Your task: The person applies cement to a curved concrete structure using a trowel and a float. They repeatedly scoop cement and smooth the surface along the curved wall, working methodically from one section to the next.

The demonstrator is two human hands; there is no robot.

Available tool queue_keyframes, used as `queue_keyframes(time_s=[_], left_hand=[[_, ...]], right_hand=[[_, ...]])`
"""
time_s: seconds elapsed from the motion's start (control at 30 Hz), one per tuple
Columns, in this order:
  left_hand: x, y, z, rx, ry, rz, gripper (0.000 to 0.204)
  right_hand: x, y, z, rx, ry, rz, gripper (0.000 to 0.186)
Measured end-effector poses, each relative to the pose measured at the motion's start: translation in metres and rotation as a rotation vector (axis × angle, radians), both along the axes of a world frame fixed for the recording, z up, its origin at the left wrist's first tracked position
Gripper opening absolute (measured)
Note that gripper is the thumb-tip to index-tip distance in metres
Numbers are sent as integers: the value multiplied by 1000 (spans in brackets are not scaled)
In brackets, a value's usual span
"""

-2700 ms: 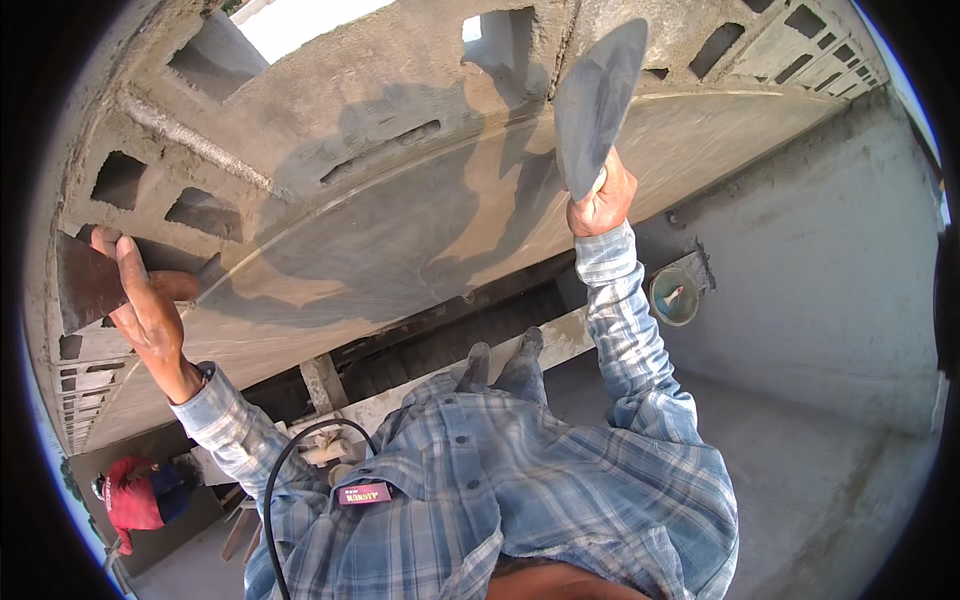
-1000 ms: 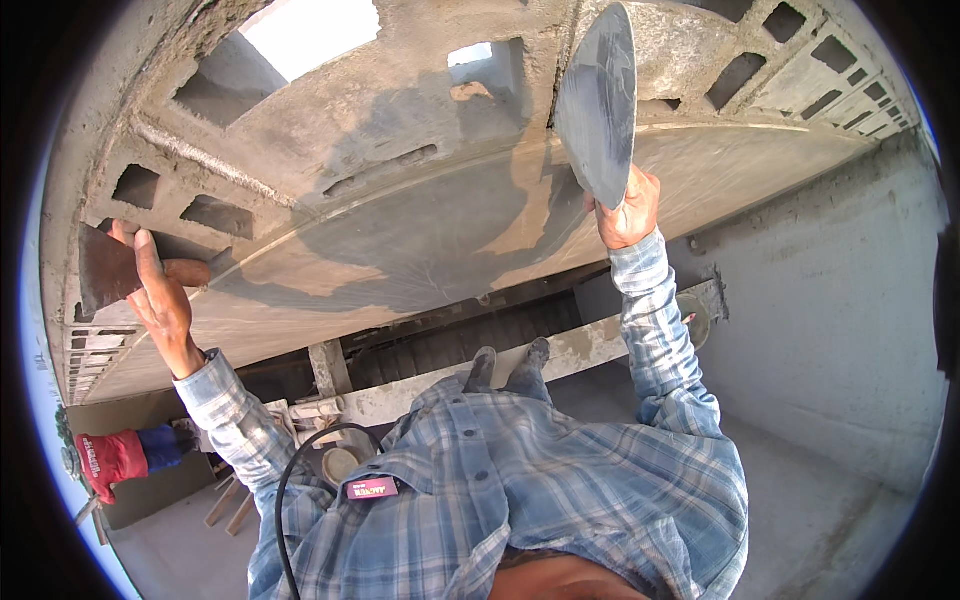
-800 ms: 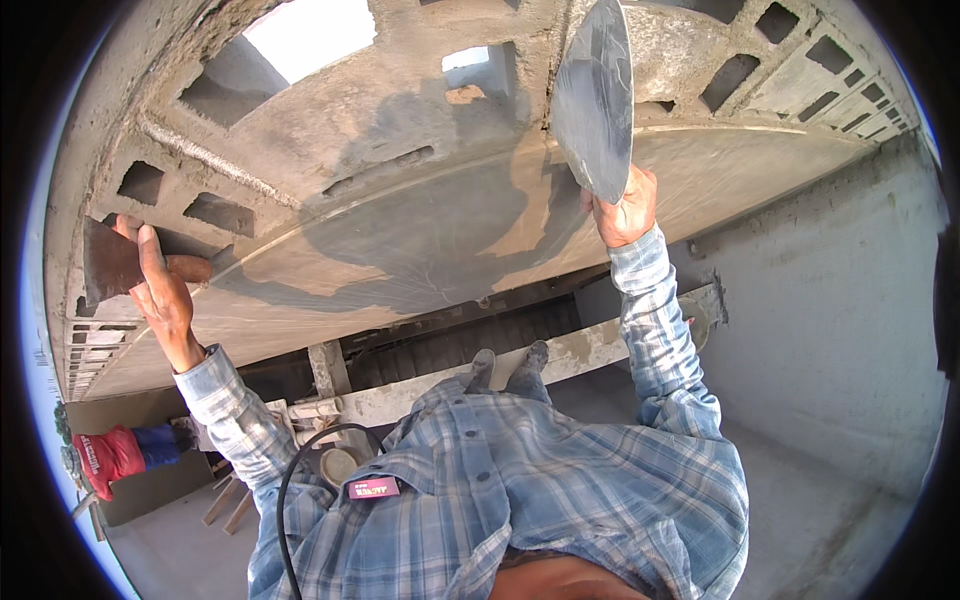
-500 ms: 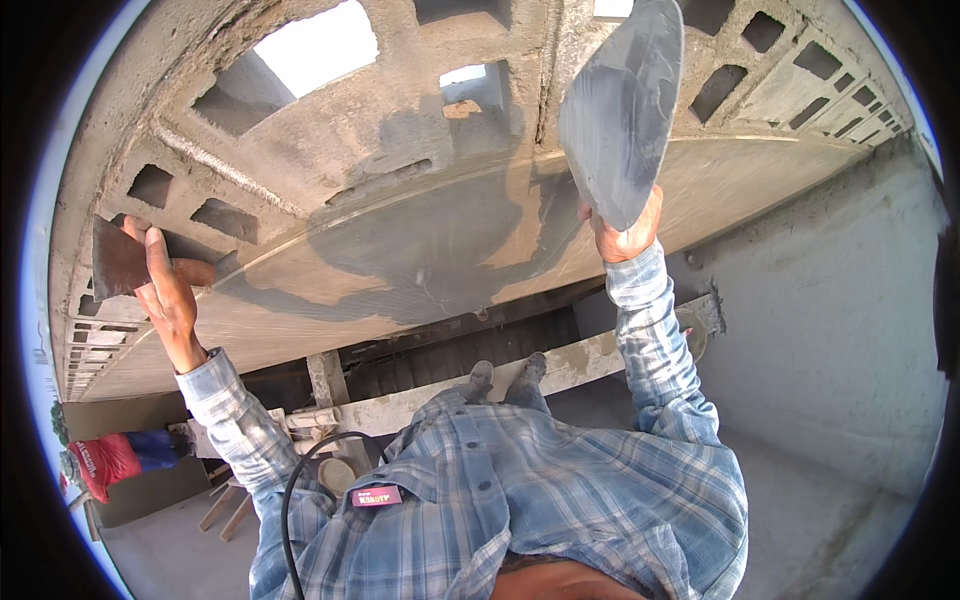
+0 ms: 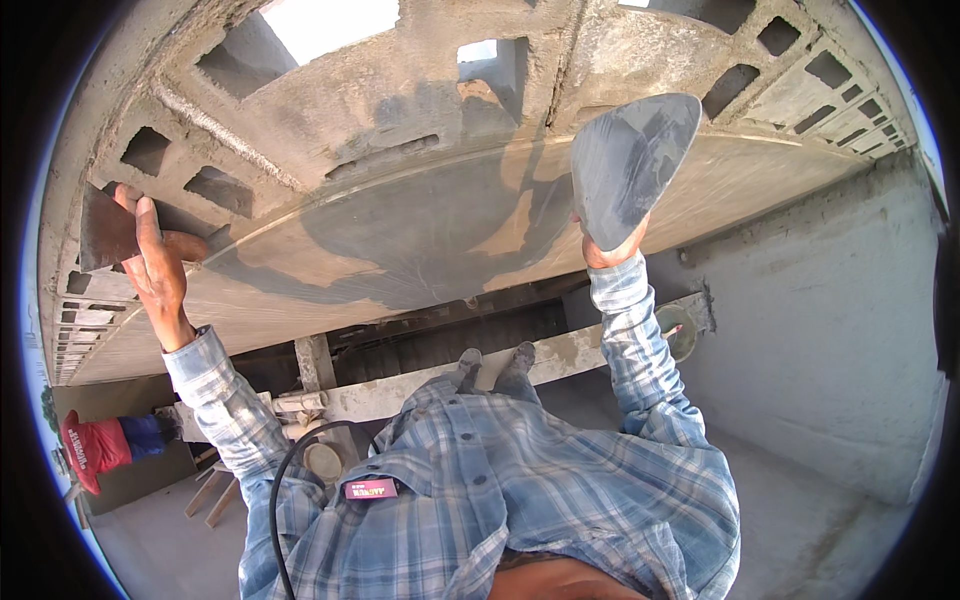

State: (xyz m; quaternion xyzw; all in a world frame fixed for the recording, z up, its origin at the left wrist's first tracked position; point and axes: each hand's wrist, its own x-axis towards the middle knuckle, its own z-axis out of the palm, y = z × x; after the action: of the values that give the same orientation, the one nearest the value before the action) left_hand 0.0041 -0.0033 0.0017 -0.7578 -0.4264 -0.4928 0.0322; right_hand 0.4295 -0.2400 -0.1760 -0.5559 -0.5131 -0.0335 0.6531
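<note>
Head view: our left hand (image 5: 158, 268), nine o'clock, clasps a brown trowel (image 5: 106, 232); our right hand (image 5: 622, 250), two o'clock, clasps a grey trowel (image 5: 636, 165), lower than before.

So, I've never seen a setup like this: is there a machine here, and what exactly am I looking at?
No machine is doing the handling: these are a person's own bare hands. A wide, curved-looking camera worn on the head looks down, so you also see the plaid shirt and feet. The left hand grips a dark flat-bladed tool with a brown handle. The right hand holds a grey pointed trowel, which hides most of the fingers. Ahead is a concrete wall with openings, partly covered by a shadow. At right sits a round container; at far left is another person in red.
</note>
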Motion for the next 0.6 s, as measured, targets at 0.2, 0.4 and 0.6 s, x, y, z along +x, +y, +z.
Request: queue_keyframes(time_s=[0.2,0.4,0.6], left_hand=[[-2,4,-2,106,45,-3,53],[16,-14,7,-82,-80,31,57],[28,-25,13,-158,-105,-4,60]], right_hand=[[-2,7,-2,-43,45,14,30],[3,13,-5,-156,4,13,33],[1,12,-7,-59,-116,-21,41]])
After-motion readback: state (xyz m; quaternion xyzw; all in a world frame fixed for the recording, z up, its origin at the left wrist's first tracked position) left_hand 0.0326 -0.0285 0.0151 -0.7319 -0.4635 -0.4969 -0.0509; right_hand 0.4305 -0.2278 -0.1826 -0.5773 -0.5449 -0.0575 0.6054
